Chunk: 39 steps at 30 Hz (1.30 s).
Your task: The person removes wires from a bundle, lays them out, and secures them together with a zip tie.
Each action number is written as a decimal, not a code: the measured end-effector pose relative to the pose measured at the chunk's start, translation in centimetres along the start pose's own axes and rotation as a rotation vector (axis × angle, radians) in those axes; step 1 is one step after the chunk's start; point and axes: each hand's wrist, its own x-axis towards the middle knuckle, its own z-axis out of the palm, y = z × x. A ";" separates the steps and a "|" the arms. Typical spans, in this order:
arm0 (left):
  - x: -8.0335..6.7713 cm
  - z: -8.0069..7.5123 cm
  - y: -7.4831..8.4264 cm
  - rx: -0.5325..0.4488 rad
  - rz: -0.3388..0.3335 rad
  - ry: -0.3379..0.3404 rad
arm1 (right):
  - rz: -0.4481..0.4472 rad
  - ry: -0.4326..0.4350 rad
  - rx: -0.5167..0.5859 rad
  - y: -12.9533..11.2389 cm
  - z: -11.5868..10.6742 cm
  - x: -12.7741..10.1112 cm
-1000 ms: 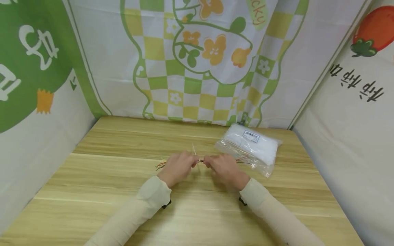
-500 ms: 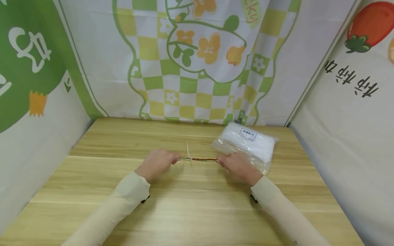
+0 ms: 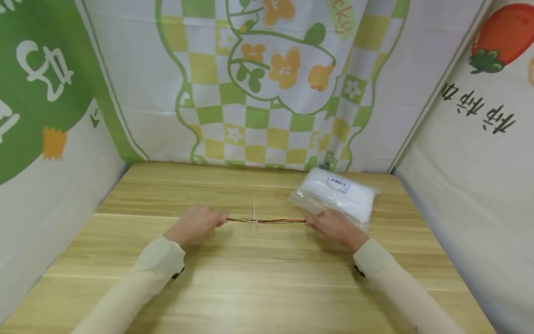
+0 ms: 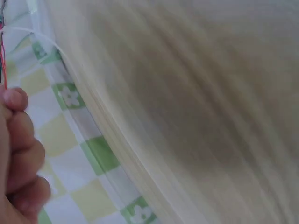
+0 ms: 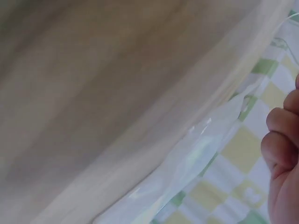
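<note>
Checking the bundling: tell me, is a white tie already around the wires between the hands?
Yes: a white tie circles the wires, its tail pointing up.

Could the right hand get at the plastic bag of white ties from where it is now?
Probably yes. The right hand sits just in front of the plastic bag with nothing between them, but it grips one end of the wire bundle, whose other end the left hand holds, so it must let go first.

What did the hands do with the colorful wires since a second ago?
The left hand and right hand slid apart along the wire bundle, stretching it straight. Both still pinch it. The white tie stays on it, and the plastic bag has not moved.
</note>
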 end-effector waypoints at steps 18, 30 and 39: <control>-0.4 0.1 -0.2 -0.144 0.073 -0.005 | 0.051 -0.082 0.028 0.2 -0.4 -0.6; -0.8 -0.3 1.3 0.001 -0.064 -0.158 | 0.128 -0.120 -0.138 -0.8 -0.6 0.3; -2.3 -1.8 2.7 -0.202 -0.252 -0.164 | 0.273 0.006 -0.119 -2.2 -3.1 -0.5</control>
